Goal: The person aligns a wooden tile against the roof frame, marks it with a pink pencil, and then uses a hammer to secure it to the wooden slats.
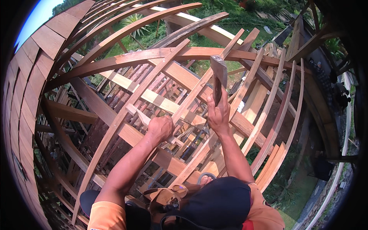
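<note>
My left hand [161,128] is closed in a fist around a short wooden stick [140,115], whose ends stick out on both sides. The stick lies slantwise across the gap between two long roof battens [147,82]. Farther right and higher, my right hand [219,117] grips a hatchet [219,73] with a broad dark metal head. The head points up and away from me, above the battens; most of the handle is hidden by my fingers and wrist. At my waist hangs a brown leather tool pouch [166,198] with small things inside, too small to tell.
Battens cross thick rafters [184,78] in an open roof frame, with gaps showing lumber and ground far below. Curved beams [134,59] sweep across the far side. Wooden shingles [28,84] cover the left slope. My sandalled foot [207,178] is on the timbers.
</note>
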Motion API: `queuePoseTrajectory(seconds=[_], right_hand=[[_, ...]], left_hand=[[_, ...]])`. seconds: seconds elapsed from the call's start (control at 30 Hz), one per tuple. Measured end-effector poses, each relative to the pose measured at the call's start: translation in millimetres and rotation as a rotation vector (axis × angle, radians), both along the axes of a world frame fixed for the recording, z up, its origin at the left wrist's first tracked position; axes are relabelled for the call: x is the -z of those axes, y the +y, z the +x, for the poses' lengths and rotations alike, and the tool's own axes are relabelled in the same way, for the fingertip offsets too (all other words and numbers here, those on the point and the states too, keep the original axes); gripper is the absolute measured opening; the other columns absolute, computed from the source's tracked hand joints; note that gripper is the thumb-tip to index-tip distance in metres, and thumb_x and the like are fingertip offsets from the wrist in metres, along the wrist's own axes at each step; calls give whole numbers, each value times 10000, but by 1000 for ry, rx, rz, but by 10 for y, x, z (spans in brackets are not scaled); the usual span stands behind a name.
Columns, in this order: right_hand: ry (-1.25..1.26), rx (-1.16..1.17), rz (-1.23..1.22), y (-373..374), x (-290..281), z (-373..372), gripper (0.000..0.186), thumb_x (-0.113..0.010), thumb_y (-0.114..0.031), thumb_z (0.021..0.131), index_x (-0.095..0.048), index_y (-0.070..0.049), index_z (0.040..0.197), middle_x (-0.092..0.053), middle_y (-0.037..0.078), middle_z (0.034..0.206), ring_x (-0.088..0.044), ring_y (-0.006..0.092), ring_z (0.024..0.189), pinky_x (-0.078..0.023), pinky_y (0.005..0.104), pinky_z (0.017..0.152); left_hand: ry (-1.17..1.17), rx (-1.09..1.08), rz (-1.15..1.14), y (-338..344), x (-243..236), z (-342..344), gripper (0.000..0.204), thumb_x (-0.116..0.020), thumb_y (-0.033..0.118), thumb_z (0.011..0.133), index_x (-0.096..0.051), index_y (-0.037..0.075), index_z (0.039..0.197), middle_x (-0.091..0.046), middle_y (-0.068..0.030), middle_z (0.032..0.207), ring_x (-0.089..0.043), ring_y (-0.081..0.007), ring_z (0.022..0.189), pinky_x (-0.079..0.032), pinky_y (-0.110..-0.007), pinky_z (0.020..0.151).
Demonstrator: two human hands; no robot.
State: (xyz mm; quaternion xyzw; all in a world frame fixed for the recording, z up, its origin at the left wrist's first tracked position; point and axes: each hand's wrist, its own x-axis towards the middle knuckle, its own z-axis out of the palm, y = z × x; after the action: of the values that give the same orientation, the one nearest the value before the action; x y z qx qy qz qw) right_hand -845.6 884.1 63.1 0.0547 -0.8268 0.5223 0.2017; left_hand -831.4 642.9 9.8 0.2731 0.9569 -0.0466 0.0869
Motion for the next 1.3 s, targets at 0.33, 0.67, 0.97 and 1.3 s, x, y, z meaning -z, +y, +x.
queuePoseTrajectory(seconds=[0.33, 0.67, 0.97, 1.3], right_hand=[[-365, -140, -956, 669, 307, 43, 310, -487, -368, 1066, -418, -99, 1202, -522, 68, 905, -565, 136, 664, -529, 294, 537], [-524, -49, -1474, -493, 712, 122, 179, -472, -263, 1073, -354, -129, 1086, -484, 50, 859, -505, 144, 646, -501, 325, 550], [-540, -1, -438, -153, 348, -33, 198, -467, -202, 1064, -381, -73, 1186, -535, 43, 795, -543, 117, 584, -479, 277, 477], [-502, -123, 416, 426, 392, -182, 305, -507, -191, 1019, -409, 9, 1226, -650, 304, 830, -647, 538, 838, -489, 525, 712]], left_hand=[[-81, -51, -16, 90, -63, -15, 298, -509, 259, 953, -625, 23, 812, -713, -148, 710, -735, -281, 665, -574, -384, 570], [-153, -112, -116, 105, -167, -20, 250, -511, 193, 943, -676, 5, 931, -742, -134, 801, -750, -253, 741, -581, -372, 607], [-192, -78, -115, 9, -43, -49, 256, -533, 214, 931, -680, 5, 926, -750, -156, 860, -755, -262, 781, -589, -381, 647], [-185, -116, -29, 160, -124, -45, 256, -551, 234, 928, -691, 19, 913, -749, -152, 827, -752, -282, 798, -590, -387, 664]])
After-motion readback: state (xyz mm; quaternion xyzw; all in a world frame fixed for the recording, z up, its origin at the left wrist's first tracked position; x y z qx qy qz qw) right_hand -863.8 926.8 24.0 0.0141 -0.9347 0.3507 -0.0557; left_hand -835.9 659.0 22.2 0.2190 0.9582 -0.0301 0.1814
